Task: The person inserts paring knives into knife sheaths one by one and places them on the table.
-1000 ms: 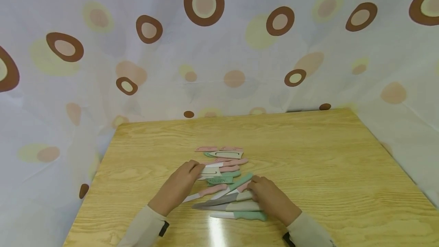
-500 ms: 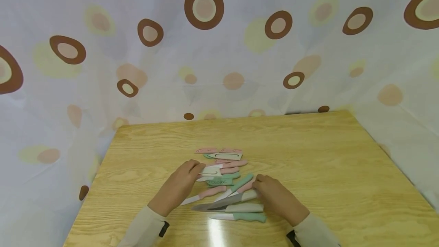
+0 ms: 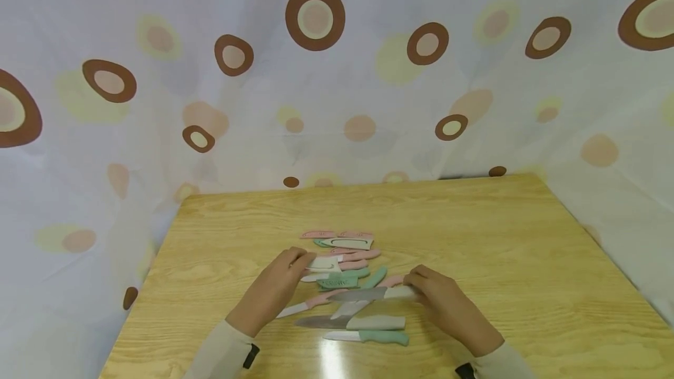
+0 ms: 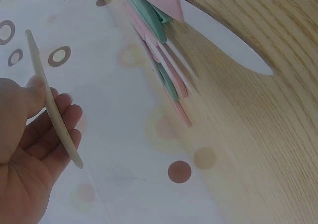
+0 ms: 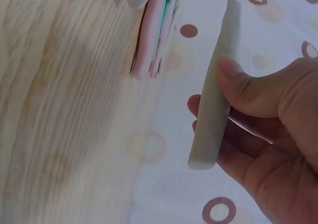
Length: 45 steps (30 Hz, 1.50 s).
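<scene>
My left hand point(image 3: 274, 288) pinches a cream knife sheath point(image 3: 323, 264) between thumb and fingers. In the left wrist view the sheath point(image 4: 54, 110) is seen edge-on, clear of the table. On the right, my right hand point(image 3: 447, 303) grips a knife by its cream handle point(image 5: 216, 105). Its grey blade point(image 3: 360, 294) points left, raised over other knives. Beneath it lie a pink-handled knife point(image 3: 318, 299) and a green-handled one point(image 3: 375, 278), both white-bladed. Nearer me are a second cream-handled knife point(image 3: 376, 323) and a small green-handled knife point(image 3: 383, 337).
A green sheath point(image 3: 337, 282) lies between the hands among more pink- and green-handled knives. Behind them, pink sheaths point(image 3: 317, 234) and another cream sheath point(image 3: 347, 243) lie on the wooden table point(image 3: 474, 227). A patterned cloth point(image 3: 358, 75) hangs along the table's back and sides.
My right hand has lifted the cream-handled, grey-bladed knife off the pile and moved it right and slightly away from me. The left hand keeps the sheath nearly where it was.
</scene>
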Tool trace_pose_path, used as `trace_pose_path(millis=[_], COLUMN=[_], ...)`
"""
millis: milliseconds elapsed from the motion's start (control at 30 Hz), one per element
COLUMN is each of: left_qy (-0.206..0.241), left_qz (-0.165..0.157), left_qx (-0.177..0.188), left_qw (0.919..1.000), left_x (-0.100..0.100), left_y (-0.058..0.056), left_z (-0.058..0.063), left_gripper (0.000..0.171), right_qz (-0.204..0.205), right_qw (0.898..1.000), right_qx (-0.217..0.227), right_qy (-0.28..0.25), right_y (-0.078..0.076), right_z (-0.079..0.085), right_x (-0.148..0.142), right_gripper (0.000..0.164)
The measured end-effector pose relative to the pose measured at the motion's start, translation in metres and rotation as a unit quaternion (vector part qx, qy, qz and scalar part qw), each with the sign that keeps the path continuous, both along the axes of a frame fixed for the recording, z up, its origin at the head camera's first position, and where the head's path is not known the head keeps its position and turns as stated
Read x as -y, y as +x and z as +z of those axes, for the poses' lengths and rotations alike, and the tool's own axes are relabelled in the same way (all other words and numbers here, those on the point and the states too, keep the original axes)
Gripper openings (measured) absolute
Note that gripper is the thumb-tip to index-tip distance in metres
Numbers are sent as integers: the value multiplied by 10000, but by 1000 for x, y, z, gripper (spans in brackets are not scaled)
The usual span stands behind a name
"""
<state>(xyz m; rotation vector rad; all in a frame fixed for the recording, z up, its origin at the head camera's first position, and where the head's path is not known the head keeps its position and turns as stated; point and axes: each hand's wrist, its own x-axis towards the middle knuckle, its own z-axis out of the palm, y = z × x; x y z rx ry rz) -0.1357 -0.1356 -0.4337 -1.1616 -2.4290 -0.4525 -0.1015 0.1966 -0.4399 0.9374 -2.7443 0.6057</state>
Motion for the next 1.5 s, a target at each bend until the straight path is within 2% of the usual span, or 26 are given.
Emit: trace_pose_path(millis=[133,333,667,900,1333,1500], left_qy=[-63,-9,-45,-110,-145,-67], left_qz=[151,162,143,100,-55,-187], left_qx=[-267,-324,-350,-362,-700,-700], left_qw=[9995,9993,9993,9992,9974,9973], left_x=[-1,-1,-3,-3,0,0], left_y=[1,0,0,1,3,3], left_z=[1,0,-2,-3,-5,-4], left_gripper=[36,35,35,34,32,42], right_qz=[-314,-699,-608,-594,-544,-558], right_qw=[9989,9939,9893,9898,9898,9895], right_qx=[-153,-570,-774,-826,-1085,-1208], right_qy=[-305,-638,-1076,-1000,-740,-566], right_y=[4,5,3,3,3,3], right_z=[-2,-5,-8,-8,-8,-4], right_x=[-9,-15,-15,-14,-16,-15], right_gripper=[29,27,30,29,29,31])
